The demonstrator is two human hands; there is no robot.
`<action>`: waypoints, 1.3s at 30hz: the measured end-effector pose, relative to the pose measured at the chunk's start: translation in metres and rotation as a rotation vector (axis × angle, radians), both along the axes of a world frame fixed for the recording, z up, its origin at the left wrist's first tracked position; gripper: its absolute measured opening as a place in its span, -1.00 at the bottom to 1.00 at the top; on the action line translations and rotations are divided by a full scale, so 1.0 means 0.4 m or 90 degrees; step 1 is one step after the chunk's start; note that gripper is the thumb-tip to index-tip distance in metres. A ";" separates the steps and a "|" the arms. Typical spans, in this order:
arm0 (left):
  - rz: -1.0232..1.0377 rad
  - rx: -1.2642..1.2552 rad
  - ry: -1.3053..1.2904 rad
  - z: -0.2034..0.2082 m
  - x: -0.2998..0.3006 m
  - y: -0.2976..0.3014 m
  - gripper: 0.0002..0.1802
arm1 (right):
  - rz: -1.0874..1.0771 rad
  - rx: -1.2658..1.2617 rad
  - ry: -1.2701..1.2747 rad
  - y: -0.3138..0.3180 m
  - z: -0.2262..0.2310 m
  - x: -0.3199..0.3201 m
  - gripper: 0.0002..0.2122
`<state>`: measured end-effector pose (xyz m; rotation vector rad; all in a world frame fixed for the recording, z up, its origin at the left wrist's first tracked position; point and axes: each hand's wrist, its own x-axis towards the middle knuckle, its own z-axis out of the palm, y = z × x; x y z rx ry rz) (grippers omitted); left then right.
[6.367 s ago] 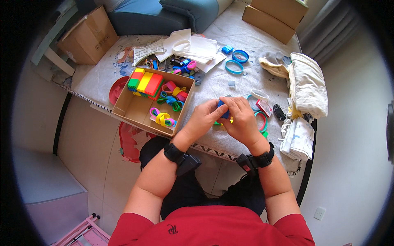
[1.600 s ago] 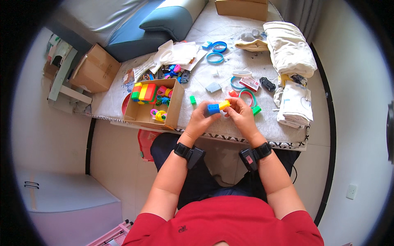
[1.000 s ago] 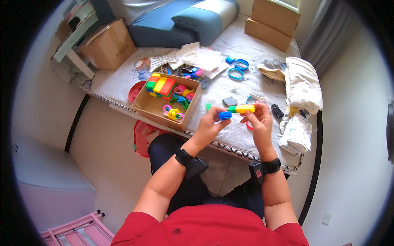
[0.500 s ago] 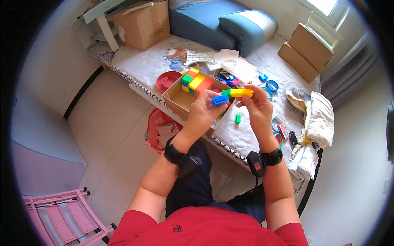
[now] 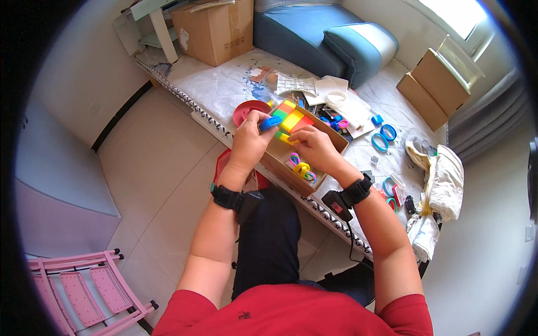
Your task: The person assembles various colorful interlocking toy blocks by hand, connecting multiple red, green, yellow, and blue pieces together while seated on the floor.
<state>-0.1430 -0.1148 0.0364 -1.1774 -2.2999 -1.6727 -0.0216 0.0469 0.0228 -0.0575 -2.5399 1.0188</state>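
A blue toy brick (image 5: 270, 124) is pinched between the fingers of my left hand (image 5: 248, 143), raised over the near left side of an open cardboard box (image 5: 283, 175). My right hand (image 5: 318, 147) reaches into the box, its fingers closed on a joined green-and-yellow brick piece (image 5: 284, 138). That piece lies close beside a block of stacked bricks (image 5: 292, 119) in yellow, red and green at the box's far end. In the near end of the box sit several coloured rings (image 5: 301, 168), partly overlapping.
A red round dish (image 5: 245, 110) sits left of the box. Right of it lie blue rings (image 5: 388, 132), white sheets (image 5: 350, 109) and folded white cloth (image 5: 446, 182). Behind are a large carton (image 5: 216, 33) and a blue cushion (image 5: 358, 50). A pink folding rack (image 5: 84, 294) stands lower left.
My right hand has moved left and down into the box with the green-and-yellow piece, bringing it beside the stack. My left hand, still holding the blue brick, has shifted left, away from that piece.
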 end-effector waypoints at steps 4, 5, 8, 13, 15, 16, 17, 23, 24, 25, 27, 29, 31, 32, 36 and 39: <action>-0.008 -0.001 -0.006 -0.024 -0.013 0.011 -0.73 | 0.045 0.052 -0.011 0.004 -0.013 -0.027 -0.77; -0.010 0.007 0.001 -0.027 -0.014 0.012 -0.73 | 0.056 0.059 -0.031 0.002 -0.017 -0.033 -0.76; -0.025 0.019 0.003 -0.027 -0.014 0.025 -0.72 | 0.075 0.077 -0.067 -0.002 -0.015 -0.046 -0.75; -0.050 -0.006 -0.004 -0.009 0.006 0.045 -0.69 | 0.066 0.086 -0.048 0.000 -0.011 -0.024 -0.74; -0.032 -0.038 0.031 -0.003 0.023 0.060 -0.71 | 0.087 0.076 -0.033 0.011 -0.020 -0.007 -0.77; -0.042 -0.038 0.031 -0.001 0.033 0.068 -0.71 | 0.077 0.076 -0.034 0.012 -0.017 0.004 -0.77; -0.055 -0.031 0.038 0.003 0.044 0.074 -0.70 | 0.086 0.071 -0.014 0.013 -0.015 0.015 -0.76; -0.096 -0.017 0.072 0.010 0.106 0.094 -0.67 | 0.011 -0.029 0.111 0.051 0.046 0.146 -0.72; -0.103 -0.018 0.074 0.012 0.118 0.101 -0.67 | -0.041 -0.156 0.086 0.065 0.040 0.181 -0.73; -0.114 -0.023 0.080 0.016 0.129 0.108 -0.68 | -0.072 -0.213 0.083 0.087 0.038 0.213 -0.74; -0.134 -0.032 0.054 0.023 0.158 0.123 -0.70 | -0.132 -0.271 0.079 0.136 0.016 0.281 -0.75; -0.146 -0.036 0.051 0.032 0.190 0.133 -0.70 | -0.202 -0.223 0.050 0.156 -0.002 0.330 -0.73; -0.152 -0.032 0.077 0.032 0.205 0.140 -0.70 | -0.224 -0.174 0.039 0.150 -0.030 0.362 -0.72; -0.151 -0.031 0.079 0.028 0.197 0.138 -0.70 | -0.242 -0.124 0.026 0.143 -0.042 0.372 -0.71; -0.077 -0.001 -0.037 -0.008 0.087 0.108 -0.69 | -0.245 -0.095 0.056 0.114 -0.036 0.380 -0.72; -0.017 -0.142 0.019 0.023 0.041 0.074 -0.68 | -0.201 -0.077 0.083 0.090 0.025 0.337 -0.74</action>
